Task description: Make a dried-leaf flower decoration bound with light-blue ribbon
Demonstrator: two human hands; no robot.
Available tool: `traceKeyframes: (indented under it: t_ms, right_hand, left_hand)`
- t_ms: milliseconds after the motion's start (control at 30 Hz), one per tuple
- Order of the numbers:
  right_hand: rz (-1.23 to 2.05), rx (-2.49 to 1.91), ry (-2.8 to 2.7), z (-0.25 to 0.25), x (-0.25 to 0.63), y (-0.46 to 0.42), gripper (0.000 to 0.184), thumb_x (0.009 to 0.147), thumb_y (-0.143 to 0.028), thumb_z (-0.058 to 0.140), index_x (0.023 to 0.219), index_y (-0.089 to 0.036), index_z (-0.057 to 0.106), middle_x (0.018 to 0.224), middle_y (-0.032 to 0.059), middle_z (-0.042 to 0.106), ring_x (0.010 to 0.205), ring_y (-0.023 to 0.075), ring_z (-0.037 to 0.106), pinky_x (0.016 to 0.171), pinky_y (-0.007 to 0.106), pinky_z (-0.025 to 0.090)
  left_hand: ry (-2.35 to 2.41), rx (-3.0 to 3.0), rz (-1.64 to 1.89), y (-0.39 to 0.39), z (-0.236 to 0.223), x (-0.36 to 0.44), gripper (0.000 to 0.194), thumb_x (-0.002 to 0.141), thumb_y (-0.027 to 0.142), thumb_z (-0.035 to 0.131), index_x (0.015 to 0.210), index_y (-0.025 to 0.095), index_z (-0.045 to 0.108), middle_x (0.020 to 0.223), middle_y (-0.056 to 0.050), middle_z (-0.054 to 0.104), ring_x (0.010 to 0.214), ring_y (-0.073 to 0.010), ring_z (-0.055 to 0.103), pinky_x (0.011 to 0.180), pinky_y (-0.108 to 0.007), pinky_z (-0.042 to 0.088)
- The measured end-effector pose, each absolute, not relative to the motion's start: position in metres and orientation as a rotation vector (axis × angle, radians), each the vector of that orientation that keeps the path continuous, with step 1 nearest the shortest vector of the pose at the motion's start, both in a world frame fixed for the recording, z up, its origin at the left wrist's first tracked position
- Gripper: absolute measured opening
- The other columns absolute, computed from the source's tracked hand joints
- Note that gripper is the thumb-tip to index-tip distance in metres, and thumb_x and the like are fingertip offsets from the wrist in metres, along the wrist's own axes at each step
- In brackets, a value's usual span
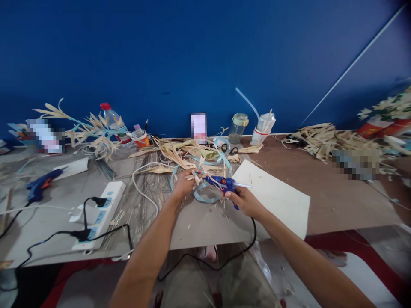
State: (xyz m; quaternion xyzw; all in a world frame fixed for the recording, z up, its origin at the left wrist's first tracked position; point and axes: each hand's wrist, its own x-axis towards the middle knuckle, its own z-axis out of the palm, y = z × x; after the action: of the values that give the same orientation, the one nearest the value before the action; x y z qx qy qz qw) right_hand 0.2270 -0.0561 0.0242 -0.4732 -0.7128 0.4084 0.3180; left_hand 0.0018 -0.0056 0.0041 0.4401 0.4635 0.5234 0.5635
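Note:
My right hand (246,201) is wrapped round the grip of a blue glue gun (226,184), a clear glue stick poking out of its back end. The nozzle points left, close to a small pale husk flower (195,175) pinched in my left hand (183,183). Whether the nozzle touches the flower I cannot tell. A light blue ribbon (205,199) curls on the table just below the gun. Behind my hands lies a heap of dried corn husks (180,156), with black-handled scissors (229,149) at its right side.
A white power strip (104,218) with black plugs lies at left, near a second blue glue gun (41,185). White paper (272,199) lies at right. Bottles, cups and a phone (199,127) stand along the blue wall. The gun's black cord (254,235) hangs over the front edge.

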Motion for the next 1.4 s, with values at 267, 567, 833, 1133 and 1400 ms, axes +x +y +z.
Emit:
traceKeyframes:
  t_ms: [267, 567, 833, 1133, 1400]
  right_hand:
    - [1.061, -1.33, -1.907, 0.027, 0.226, -0.06, 0.045, 0.082, -0.057, 0.048, 0.078, -0.014, 0.062, 0.06, -0.0006, 0.048, 0.057, 0.012, 0.04, 0.051, 0.025, 0.031]
    - [1.082, -1.332, -1.872, 0.03, 0.229, -0.066, 0.04, 0.082, -0.054, 0.047, 0.074, -0.016, 0.058, 0.054, -0.0026, 0.042, 0.055, 0.0125, 0.04, 0.051, 0.025, 0.03]
    - [1.083, -1.324, -1.898, 0.027, 0.225, -0.061, 0.041, 0.082, -0.055, 0.046, 0.073, -0.016, 0.057, 0.055, -0.0023, 0.043, 0.054, 0.0118, 0.039, 0.05, 0.025, 0.029]
    - [0.962, -1.323, -1.933, 0.029, 0.226, -0.069, 0.037, 0.083, -0.053, 0.048, 0.069, -0.019, 0.054, 0.052, -0.0019, 0.042, 0.058, 0.0149, 0.043, 0.052, 0.026, 0.033]
    - [0.939, -1.277, -1.97, 0.035, 0.221, -0.068, 0.036, 0.084, -0.051, 0.046, 0.077, -0.018, 0.058, 0.059, -0.0006, 0.048, 0.063, 0.0158, 0.045, 0.055, 0.026, 0.035]
  left_hand:
    - [1.107, 1.122, 1.235, -0.009, 0.009, 0.001, 0.028, 0.054, 0.029, 0.078, 0.074, 0.013, 0.066, 0.058, 0.002, 0.059, 0.051, -0.0089, 0.048, 0.052, -0.022, 0.036]
    - [1.102, 1.172, 1.25, -0.007, 0.004, 0.0, 0.025, 0.057, 0.029, 0.077, 0.074, 0.014, 0.067, 0.059, 0.002, 0.057, 0.051, -0.0089, 0.047, 0.051, -0.022, 0.035]
    - [1.116, 1.187, 1.237, -0.007, 0.009, 0.002, 0.026, 0.052, 0.029, 0.08, 0.069, 0.014, 0.067, 0.058, 0.001, 0.059, 0.052, -0.0089, 0.048, 0.051, -0.022, 0.036]
    - [1.109, 1.224, 1.236, -0.003, 0.001, 0.001, 0.016, 0.056, 0.021, 0.075, 0.068, 0.014, 0.067, 0.06, 0.0, 0.061, 0.055, -0.0102, 0.049, 0.054, -0.023, 0.037]
    - [1.103, 1.253, 1.224, -0.002, -0.002, 0.0, 0.015, 0.057, 0.02, 0.075, 0.069, 0.014, 0.068, 0.059, 0.0, 0.06, 0.055, -0.0109, 0.048, 0.055, -0.023, 0.037]
